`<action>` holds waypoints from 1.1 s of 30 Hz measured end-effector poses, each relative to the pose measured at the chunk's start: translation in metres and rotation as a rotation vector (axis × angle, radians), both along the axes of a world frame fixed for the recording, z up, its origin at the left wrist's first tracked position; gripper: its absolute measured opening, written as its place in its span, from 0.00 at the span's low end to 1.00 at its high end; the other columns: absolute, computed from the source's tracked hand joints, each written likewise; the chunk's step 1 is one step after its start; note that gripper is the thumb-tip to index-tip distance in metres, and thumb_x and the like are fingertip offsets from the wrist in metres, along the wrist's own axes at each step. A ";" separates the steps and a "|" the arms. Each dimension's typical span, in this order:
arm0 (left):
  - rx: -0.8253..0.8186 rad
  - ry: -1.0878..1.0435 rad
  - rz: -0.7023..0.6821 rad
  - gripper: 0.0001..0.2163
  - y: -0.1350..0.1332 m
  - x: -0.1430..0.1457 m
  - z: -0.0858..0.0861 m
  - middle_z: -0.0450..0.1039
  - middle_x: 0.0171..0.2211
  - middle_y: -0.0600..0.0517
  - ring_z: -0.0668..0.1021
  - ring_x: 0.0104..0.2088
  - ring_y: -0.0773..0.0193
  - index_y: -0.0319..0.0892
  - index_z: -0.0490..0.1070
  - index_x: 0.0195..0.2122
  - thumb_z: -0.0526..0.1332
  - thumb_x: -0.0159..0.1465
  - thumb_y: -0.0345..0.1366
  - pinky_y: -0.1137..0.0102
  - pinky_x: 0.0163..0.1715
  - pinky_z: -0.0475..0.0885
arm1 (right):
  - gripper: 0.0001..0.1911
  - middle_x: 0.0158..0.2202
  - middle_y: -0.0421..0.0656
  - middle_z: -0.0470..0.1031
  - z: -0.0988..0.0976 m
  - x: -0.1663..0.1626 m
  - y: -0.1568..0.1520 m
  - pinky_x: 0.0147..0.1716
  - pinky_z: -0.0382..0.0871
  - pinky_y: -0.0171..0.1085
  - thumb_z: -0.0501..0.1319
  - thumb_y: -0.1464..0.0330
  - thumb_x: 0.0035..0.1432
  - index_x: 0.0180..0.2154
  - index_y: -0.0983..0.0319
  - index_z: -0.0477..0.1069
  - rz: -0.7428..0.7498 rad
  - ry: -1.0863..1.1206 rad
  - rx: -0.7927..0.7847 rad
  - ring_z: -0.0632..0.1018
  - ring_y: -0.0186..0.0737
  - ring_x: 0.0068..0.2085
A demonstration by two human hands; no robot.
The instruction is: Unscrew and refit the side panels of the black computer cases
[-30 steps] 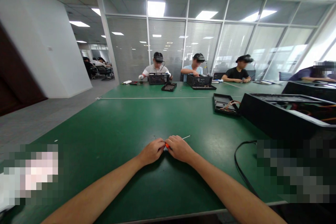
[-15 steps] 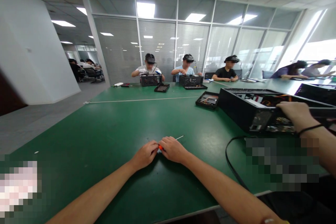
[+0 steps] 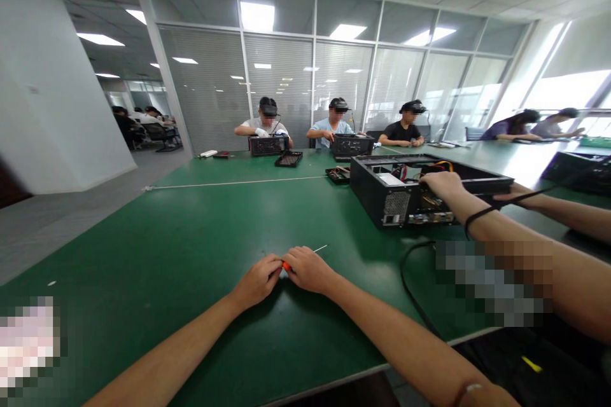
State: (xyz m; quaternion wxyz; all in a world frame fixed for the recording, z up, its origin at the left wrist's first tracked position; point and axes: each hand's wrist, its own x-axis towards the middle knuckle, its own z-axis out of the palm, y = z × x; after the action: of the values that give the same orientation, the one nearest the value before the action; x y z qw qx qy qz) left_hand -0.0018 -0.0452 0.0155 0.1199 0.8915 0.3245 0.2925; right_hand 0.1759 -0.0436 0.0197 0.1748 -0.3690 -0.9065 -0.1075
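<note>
Both my hands rest together on the green table point(image 3: 191, 235), a little in front of me. My left hand point(image 3: 258, 280) and my right hand point(image 3: 308, 269) are closed around a small screwdriver point(image 3: 286, 265) with an orange handle. Its thin metal shaft point(image 3: 319, 248) sticks out to the right past my right hand and lies low over the table. Most of the handle is hidden by my fingers.
To my right a co-worker's hands point(image 3: 443, 184) reach into an open black computer case point(image 3: 405, 194). A black cable point(image 3: 410, 280) loops near the table's front edge. Three people sit at the far side with more black cases point(image 3: 353, 146) and trays point(image 3: 288, 159).
My hands and the screwdriver have stayed put. The view has swung to the right, so the black case and the co-worker's arms now show fully.
</note>
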 end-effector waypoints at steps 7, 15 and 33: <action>-0.015 -0.020 0.002 0.11 0.006 -0.001 -0.004 0.71 0.33 0.50 0.72 0.34 0.67 0.41 0.69 0.35 0.47 0.63 0.32 0.71 0.37 0.67 | 0.10 0.35 0.45 0.71 0.015 0.001 -0.011 0.33 0.60 0.35 0.49 0.67 0.58 0.41 0.63 0.62 -0.053 -0.038 -0.108 0.72 0.40 0.36; 0.176 -0.126 0.134 0.12 -0.005 0.015 0.047 0.73 0.38 0.51 0.74 0.40 0.65 0.42 0.68 0.41 0.48 0.63 0.35 0.69 0.43 0.68 | 0.21 0.31 0.48 0.73 0.070 0.007 -0.093 0.27 0.62 0.36 0.52 0.59 0.55 0.47 0.64 0.60 -0.217 -0.027 -0.144 0.74 0.43 0.30; 0.353 0.244 0.497 0.11 0.063 0.174 0.124 0.69 0.35 0.41 0.74 0.37 0.59 0.34 0.63 0.40 0.43 0.62 0.26 0.70 0.35 0.65 | 0.19 0.35 0.36 0.74 0.075 0.104 -0.243 0.33 0.65 0.33 0.54 0.57 0.54 0.49 0.47 0.62 -0.300 0.273 -0.344 0.74 0.38 0.35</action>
State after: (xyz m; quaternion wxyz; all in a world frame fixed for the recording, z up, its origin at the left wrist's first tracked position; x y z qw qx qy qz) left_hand 0.1723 0.0180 0.1397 -0.1512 0.8205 0.4886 0.2554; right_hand 0.2802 -0.2866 0.0946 0.2124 -0.5346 -0.8146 0.0742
